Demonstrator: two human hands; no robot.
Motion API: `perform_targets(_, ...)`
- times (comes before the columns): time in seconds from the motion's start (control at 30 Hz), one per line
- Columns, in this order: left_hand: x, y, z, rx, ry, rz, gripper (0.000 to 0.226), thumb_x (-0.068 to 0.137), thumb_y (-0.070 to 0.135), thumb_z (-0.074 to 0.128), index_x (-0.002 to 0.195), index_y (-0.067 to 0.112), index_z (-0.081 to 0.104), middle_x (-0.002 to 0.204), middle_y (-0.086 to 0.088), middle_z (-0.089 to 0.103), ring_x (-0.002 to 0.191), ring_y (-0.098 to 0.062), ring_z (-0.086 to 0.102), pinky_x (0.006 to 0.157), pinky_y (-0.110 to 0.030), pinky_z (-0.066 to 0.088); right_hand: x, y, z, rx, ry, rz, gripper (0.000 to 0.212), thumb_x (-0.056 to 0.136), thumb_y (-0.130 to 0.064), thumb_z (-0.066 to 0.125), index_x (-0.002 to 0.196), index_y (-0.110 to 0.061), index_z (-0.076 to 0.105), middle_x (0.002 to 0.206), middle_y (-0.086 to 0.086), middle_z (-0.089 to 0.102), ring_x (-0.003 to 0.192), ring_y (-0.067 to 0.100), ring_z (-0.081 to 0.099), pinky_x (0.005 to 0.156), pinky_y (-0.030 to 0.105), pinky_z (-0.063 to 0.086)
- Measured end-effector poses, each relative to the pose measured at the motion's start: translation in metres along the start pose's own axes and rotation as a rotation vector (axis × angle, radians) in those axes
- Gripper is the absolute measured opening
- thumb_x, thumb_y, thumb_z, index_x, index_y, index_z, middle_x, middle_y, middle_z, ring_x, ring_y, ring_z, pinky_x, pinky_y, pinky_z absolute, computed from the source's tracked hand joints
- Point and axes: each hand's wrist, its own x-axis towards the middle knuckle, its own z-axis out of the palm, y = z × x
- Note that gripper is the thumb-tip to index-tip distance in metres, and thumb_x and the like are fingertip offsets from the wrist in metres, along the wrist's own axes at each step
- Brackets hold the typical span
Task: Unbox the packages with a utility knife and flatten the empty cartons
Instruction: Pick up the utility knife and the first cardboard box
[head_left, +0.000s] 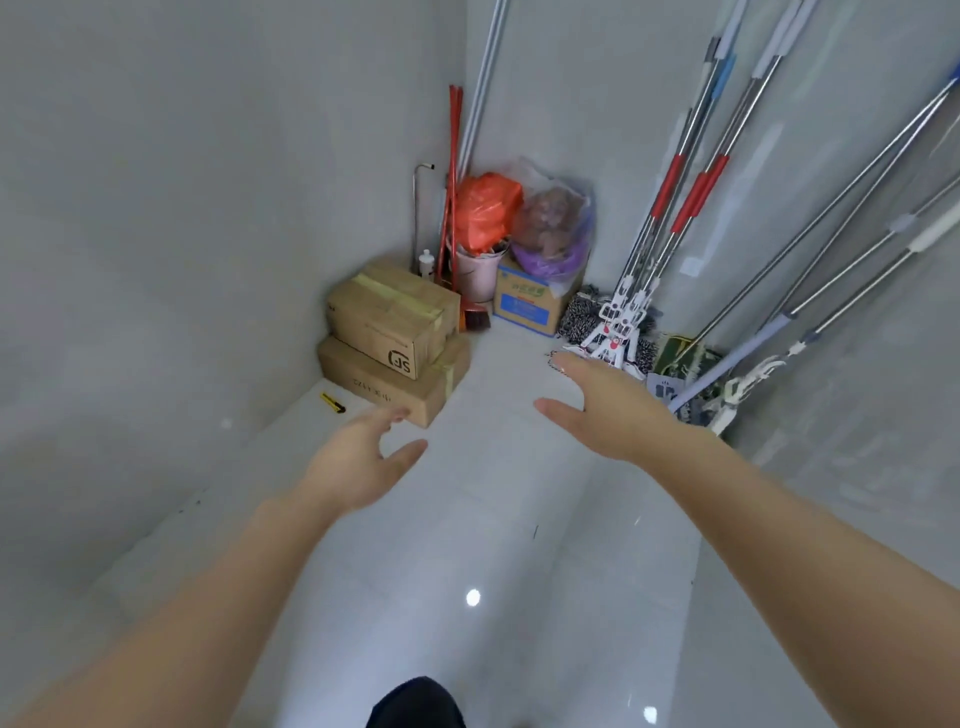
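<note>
- So we've got two sealed cardboard boxes stacked against the wall, left of centre in the frame: the top box (392, 318) sits a bit skewed on the bottom box (390, 382), both with their tape on. Nothing's been cut or flattened, so we reckon the job is right at the start.
- The knife (332, 402), the yellow one, lies flat on the floor (498, 519) just left of the bottom box, close to the wall. Handy spot, right by the stack, probably left there so it's in reach for the tape.
- Our left hand (358, 457) is stretched out mid-frame, fingers loose and spread, holding nothing. Its fingertips show just below the near corner of the bottom box; we can't tell if it's touching.
- Our right hand (597, 405) is out too, right of centre, palm down with fingers relaxed, empty, well apart from the boxes.
- Both arms reaching forward like that looks to us like going for the stack or the knife. Can't say which.
- Back corner, upper middle: an orange bag (485, 210) stuffed in a pink bucket (475, 275), a clear bag (553, 223) on a blue and white box (530, 301), and a red broom (457, 208) leaning upright.
- Right side: a bunch of mops (691, 202) propped against the wall, heads down on the floor, parked out of the way.
</note>
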Motion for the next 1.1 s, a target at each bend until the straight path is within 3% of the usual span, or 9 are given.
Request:
perform_targets(0.1,0.051,0.001,0.005,-0.031,0.034,-0.052,0.046,0.091,0.037,0.060,0.132,0.019,0.050,0.120,0.007,0.051,0.099,-0.014,0.053,0.080,-0.020,0.035,0.064,0.011,-0.011,0.009,-0.006,-0.061,0.064,0.092,-0.051,0.051,0.145,-0.018,0.034,0.137,0.011,0.047,0.124,0.026,0.046,0.101,0.038,0.040)
perform_targets(0.23,0.139,-0.012,0.010,-0.075,0.079,-0.086,0.044,0.090,0.033,0.061,0.130,0.017,0.052,0.126,0.002,0.054,0.114,-0.014,0.051,0.083,-0.020,0.034,0.157,0.030,-0.012,0.010,-0.027,-0.116,0.069,0.091,-0.052,0.052,0.148,-0.017,0.031,0.141,0.010,0.045,0.127,0.024,0.045,0.104,0.037,0.038)
perform_targets(0.5,0.323,-0.027,-0.010,-0.164,0.173,-0.197,0.041,0.089,0.029,0.064,0.126,0.016,0.055,0.124,0.001,0.057,0.114,-0.013,0.052,0.089,-0.023,0.037,0.298,0.122,-0.010,0.006,-0.187,-0.057,0.068,0.091,-0.054,0.051,0.148,-0.024,0.031,0.148,0.001,0.041,0.135,0.017,0.037,0.109,0.034,0.034)
perform_targets(0.6,0.375,-0.031,-0.013,-0.152,0.149,-0.221,0.045,0.088,0.031,0.065,0.129,0.015,0.053,0.128,0.000,0.055,0.114,-0.014,0.052,0.093,-0.028,0.042,0.344,0.160,-0.024,0.018,-0.208,-0.026,0.066,0.091,-0.051,0.053,0.147,-0.023,0.034,0.147,0.000,0.042,0.134,0.016,0.039,0.107,0.033,0.036)
perform_targets(0.7,0.422,-0.033,-0.002,-0.113,0.114,-0.248,0.046,0.088,0.030,0.065,0.129,0.015,0.052,0.129,-0.002,0.055,0.116,-0.014,0.051,0.091,-0.025,0.039,0.397,0.194,-0.033,0.043,-0.216,-0.052,0.062,0.092,-0.046,0.056,0.146,-0.021,0.037,0.148,-0.002,0.041,0.133,0.013,0.040,0.105,0.027,0.033)
perform_targets(0.9,0.516,-0.009,0.036,-0.038,0.198,-0.366,0.041,0.091,0.031,0.061,0.127,0.014,0.054,0.124,-0.002,0.058,0.111,-0.016,0.054,0.085,-0.023,0.038,0.531,0.250,-0.038,0.023,-0.290,-0.309,0.049,0.090,-0.038,0.061,0.134,-0.015,0.053,0.131,0.001,0.054,0.115,0.018,0.055,0.096,0.028,0.041)
perform_targets(1.0,0.554,0.015,0.058,-0.132,0.298,-0.485,0.037,0.091,0.032,0.060,0.125,0.017,0.055,0.118,0.003,0.058,0.103,-0.009,0.052,0.084,-0.022,0.036,0.601,0.264,-0.050,0.081,-0.309,-0.458,0.038,0.090,-0.028,0.063,0.123,-0.008,0.061,0.122,0.002,0.060,0.107,0.014,0.057,0.096,0.027,0.042)
perform_targets(1.1,0.586,0.026,0.079,-0.265,0.366,-0.599,0.036,0.090,0.035,0.061,0.123,0.021,0.057,0.117,0.007,0.059,0.108,-0.010,0.055,0.092,-0.028,0.042,0.664,0.262,-0.062,0.069,-0.356,-0.627,0.038,0.090,-0.035,0.058,0.119,-0.011,0.064,0.119,-0.002,0.062,0.105,0.011,0.058,0.092,0.022,0.041)
